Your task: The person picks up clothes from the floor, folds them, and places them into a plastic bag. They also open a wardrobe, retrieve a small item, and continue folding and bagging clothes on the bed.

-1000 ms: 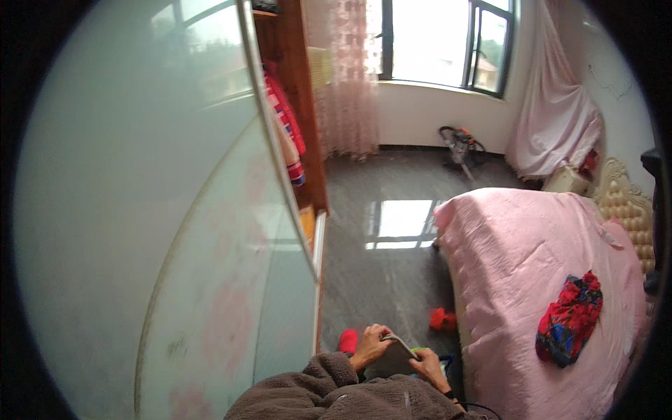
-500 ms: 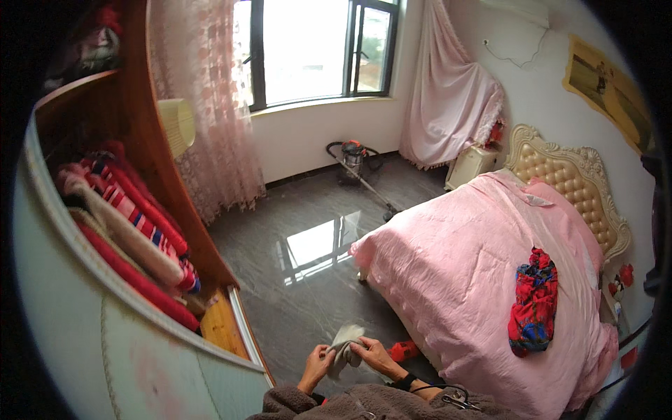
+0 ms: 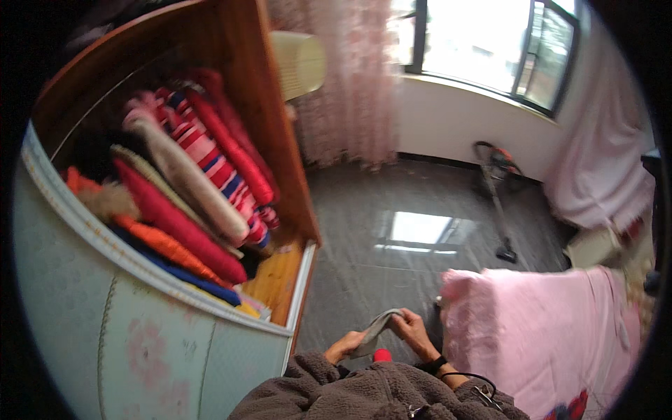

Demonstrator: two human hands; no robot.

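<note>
Left of the bed (image 3: 535, 315), the left hand (image 3: 344, 345) and right hand (image 3: 413, 332) narrowly pinch a grey cloth (image 3: 375, 333) between them.

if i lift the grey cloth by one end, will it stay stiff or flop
The grey cloth likely flops, since it bends in an arc between the left hand and the right hand. It is probably light, as it looks thin.

Daylight is admitted by the dark-framed glass window (image 3: 479, 45), burnt out to white; its glare is mirrored on the glossy grey floor (image 3: 350, 273). Corners are blackened, straight edges bent, detail softened by blur.
</note>
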